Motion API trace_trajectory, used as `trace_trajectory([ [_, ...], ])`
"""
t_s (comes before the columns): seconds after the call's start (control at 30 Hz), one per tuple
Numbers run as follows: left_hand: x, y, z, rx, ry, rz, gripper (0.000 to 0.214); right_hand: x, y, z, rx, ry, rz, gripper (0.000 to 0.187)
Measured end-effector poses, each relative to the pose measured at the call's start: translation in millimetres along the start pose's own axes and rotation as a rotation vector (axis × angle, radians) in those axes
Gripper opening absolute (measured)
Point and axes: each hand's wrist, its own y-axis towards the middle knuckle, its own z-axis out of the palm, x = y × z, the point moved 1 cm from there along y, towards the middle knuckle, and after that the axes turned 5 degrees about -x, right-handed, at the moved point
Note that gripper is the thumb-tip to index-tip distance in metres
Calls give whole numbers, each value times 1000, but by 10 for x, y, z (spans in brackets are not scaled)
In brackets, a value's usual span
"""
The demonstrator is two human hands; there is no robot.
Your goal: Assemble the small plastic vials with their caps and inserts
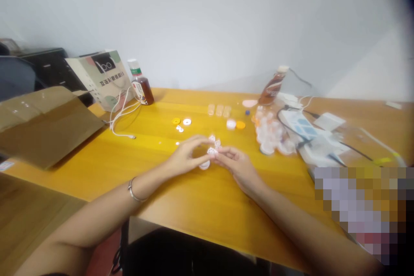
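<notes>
Both my hands meet over the middle of the yellow wooden table (200,207). My left hand (186,155) has its fingers curled and pinched around small white dice-like pieces (211,151). My right hand (234,164) is closed too, its fingertips touching the same little cluster. A small white round cap (204,165) lies on the table right under the hands. A silver bracelet (134,192) sits on my left wrist.
Small white and yellow discs (181,123), clear little cups (219,110) and a bag of small containers (270,133) lie beyond the hands. Two brown bottles (142,86) (271,86), a paper bag (103,77), a cardboard box (42,120), white cables and chargers (307,129) surround them.
</notes>
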Motion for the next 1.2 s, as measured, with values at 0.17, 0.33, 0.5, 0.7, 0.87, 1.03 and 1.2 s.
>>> trace_trajectory([
  [0.17, 71, -26, 100, 17, -94, -251, 24, 21, 0, 20, 7, -21, -7, 15],
  [0.33, 52, -38, 137, -22, -131, -282, 19, 10, 25, 0, 25, -54, -20, 17],
  [0.5, 1, 0, -79, 25, -33, -158, 18, -23, 63, -33, 1, -219, -115, 21],
  [0.7, -47, 4, -234, 241, 51, -90, 20, -76, 26, -15, 109, -708, -400, 35],
  [0.87, -5, -20, -195, 280, 54, -91, 19, -73, -12, 2, 176, -941, -532, 35],
  [1.03, 4, -21, -187, 304, 52, -83, 19, -83, -8, -5, 187, -980, -590, 21],
  [1.2, -4, -17, -188, 309, 71, -80, 19, -87, -14, 1, 177, -977, -604, 18],
])
